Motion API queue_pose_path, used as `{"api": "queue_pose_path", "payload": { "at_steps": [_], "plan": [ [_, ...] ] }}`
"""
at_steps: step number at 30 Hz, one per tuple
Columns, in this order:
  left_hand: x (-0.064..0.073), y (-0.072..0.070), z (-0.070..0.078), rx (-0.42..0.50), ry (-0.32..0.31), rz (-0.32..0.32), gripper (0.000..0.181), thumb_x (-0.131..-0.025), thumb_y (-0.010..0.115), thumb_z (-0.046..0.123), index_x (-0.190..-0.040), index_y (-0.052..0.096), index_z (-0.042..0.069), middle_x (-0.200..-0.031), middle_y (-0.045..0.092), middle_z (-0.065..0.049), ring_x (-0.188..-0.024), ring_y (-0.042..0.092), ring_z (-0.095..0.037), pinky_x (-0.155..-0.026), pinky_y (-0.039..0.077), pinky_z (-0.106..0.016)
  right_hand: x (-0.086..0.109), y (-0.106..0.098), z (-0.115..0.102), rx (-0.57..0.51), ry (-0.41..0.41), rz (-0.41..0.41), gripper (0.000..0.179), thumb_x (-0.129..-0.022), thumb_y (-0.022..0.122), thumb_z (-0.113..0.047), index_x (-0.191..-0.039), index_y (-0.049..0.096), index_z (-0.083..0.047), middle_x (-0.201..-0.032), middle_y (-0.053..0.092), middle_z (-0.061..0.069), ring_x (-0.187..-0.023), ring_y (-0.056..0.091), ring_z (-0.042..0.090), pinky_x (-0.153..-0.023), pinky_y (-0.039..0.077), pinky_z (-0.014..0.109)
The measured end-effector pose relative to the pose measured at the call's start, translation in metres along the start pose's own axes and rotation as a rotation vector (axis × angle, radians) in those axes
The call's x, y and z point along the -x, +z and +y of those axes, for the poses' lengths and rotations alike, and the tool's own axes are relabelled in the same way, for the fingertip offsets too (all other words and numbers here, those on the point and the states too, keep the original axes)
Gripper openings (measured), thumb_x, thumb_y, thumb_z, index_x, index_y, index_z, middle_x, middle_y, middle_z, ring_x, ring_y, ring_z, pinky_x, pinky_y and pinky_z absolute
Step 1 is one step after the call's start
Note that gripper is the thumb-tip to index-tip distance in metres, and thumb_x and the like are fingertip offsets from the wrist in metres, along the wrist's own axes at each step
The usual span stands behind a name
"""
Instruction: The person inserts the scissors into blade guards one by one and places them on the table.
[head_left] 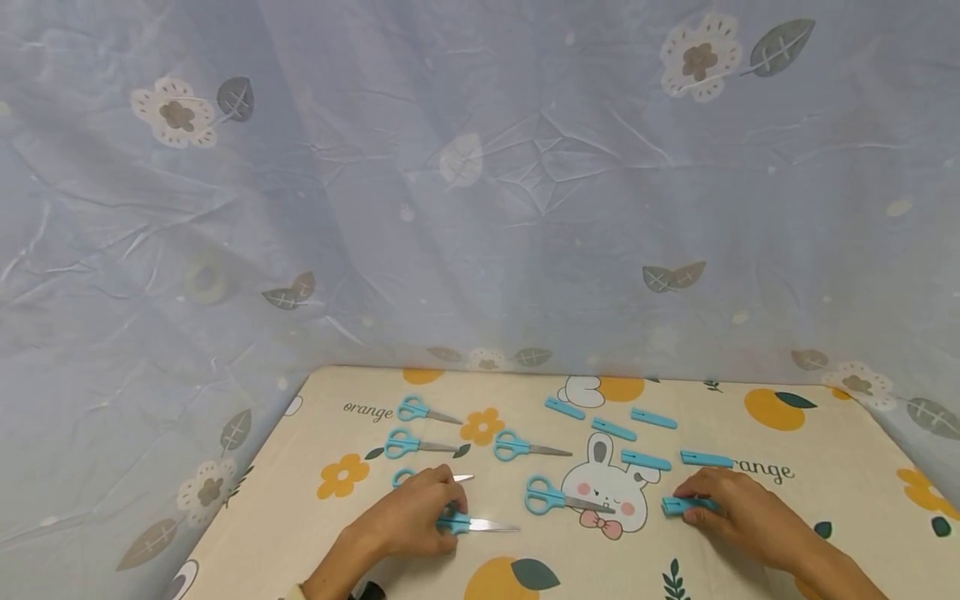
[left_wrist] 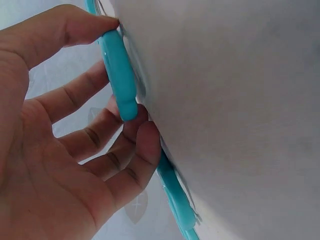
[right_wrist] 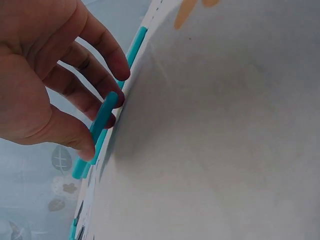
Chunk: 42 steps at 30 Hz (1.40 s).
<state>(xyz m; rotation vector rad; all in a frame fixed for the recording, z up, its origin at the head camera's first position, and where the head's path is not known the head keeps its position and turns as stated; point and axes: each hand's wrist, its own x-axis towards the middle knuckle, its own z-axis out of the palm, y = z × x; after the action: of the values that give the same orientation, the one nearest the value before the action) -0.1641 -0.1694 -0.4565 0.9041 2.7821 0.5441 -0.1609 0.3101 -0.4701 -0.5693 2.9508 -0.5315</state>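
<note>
Near the front of the table, my left hand (head_left: 423,512) holds light-blue-handled scissors (head_left: 487,525) by the handle, thumb on one side and fingers on the other. Their bare blades point right. Behind that hand, another pair of scissors (head_left: 402,477) is partly hidden. Over on the right, my right hand (head_left: 738,512) pinches a light-blue blade cover (head_left: 675,506) between thumb and fingers. The right wrist view shows this cover (right_wrist: 102,117) tilted close to the cloth. Open-bladed scissors (head_left: 546,495) lie between the two hands.
More scissors (head_left: 402,443) lie at the left and middle, blades to the right. Several blue covers (head_left: 645,460) are spread behind my right hand. A patterned cloth (head_left: 420,575) covers the table, and a pale floral curtain (head_left: 480,208) hangs behind. A small black object (head_left: 371,592) shows at the bottom edge.
</note>
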Motion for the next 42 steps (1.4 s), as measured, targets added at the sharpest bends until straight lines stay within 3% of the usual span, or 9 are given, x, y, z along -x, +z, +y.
{"api": "queue_pose_path", "payload": {
  "at_steps": [2,8,16,22,31,38,42],
  "plan": [
    [0.000,0.000,0.000,-0.001,-0.012,-0.001,0.024,-0.079,0.088,0.016,-0.100,0.077,0.021,-0.095,0.055,0.012,-0.084,0.044,-0.003,-0.074,0.042,-0.021,0.000,-0.001,-0.001,-0.006,0.031,-0.002,0.022,-0.094,0.082,-0.034,-0.115,0.079,-0.026,-0.113,0.075,-0.015,-0.111,0.072,0.020,-0.099,0.061,0.052],
    [-0.001,-0.001,0.000,0.027,-0.060,-0.004,0.023,-0.078,0.085,0.015,-0.097,0.074,0.022,-0.093,0.056,0.011,-0.081,0.046,-0.005,-0.072,0.041,-0.022,0.000,-0.003,-0.002,-0.027,0.083,-0.002,0.025,-0.093,0.083,-0.036,-0.115,0.077,-0.027,-0.102,0.072,-0.019,-0.085,0.058,-0.005,-0.079,0.059,0.027],
    [-0.002,-0.002,-0.001,0.065,-0.100,0.023,0.024,-0.077,0.082,0.013,-0.096,0.069,0.022,-0.095,0.055,0.010,-0.079,0.048,-0.006,-0.070,0.044,-0.020,0.001,-0.005,-0.001,-0.123,0.041,0.015,0.020,-0.094,0.083,-0.031,-0.111,0.077,-0.022,-0.091,0.069,-0.017,-0.077,0.053,-0.005,-0.068,0.052,0.021],
    [-0.005,-0.003,-0.004,0.134,-0.057,0.076,0.024,-0.078,0.080,0.006,-0.095,0.069,0.019,-0.089,0.058,0.010,-0.078,0.050,-0.005,-0.069,0.046,-0.019,0.003,-0.008,-0.002,-0.181,0.026,0.052,0.021,-0.093,0.084,-0.029,-0.111,0.079,-0.019,-0.091,0.071,-0.016,-0.077,0.055,-0.006,-0.067,0.053,0.021],
    [-0.002,-0.007,-0.008,0.325,-0.055,0.097,0.023,-0.088,0.086,0.004,-0.107,0.075,0.013,-0.093,0.071,0.004,-0.080,0.060,-0.007,-0.071,0.053,-0.022,0.004,-0.011,-0.002,-0.234,0.108,0.033,0.024,-0.092,0.085,-0.030,-0.113,0.081,-0.018,-0.097,0.076,-0.010,-0.078,0.058,-0.003,-0.066,0.053,0.020],
    [-0.002,-0.011,-0.013,0.636,-0.070,0.047,0.022,-0.099,0.072,-0.001,-0.122,0.071,-0.002,-0.090,0.062,-0.005,-0.071,0.065,-0.011,-0.061,0.066,-0.034,0.005,-0.013,-0.001,-0.288,0.098,0.017,0.027,-0.094,0.084,-0.030,-0.116,0.081,-0.014,-0.101,0.077,-0.005,-0.079,0.059,-0.002,-0.066,0.054,0.021],
    [-0.003,-0.012,-0.015,0.735,-0.076,0.057,0.024,-0.100,0.071,-0.001,-0.124,0.070,-0.005,-0.092,0.063,-0.006,-0.076,0.066,-0.014,-0.063,0.067,-0.035,0.005,-0.014,0.000,-0.327,0.091,0.002,0.028,-0.096,0.082,-0.030,-0.118,0.081,-0.013,-0.102,0.077,-0.005,-0.080,0.059,-0.002,-0.067,0.054,0.021]
  ]
}}
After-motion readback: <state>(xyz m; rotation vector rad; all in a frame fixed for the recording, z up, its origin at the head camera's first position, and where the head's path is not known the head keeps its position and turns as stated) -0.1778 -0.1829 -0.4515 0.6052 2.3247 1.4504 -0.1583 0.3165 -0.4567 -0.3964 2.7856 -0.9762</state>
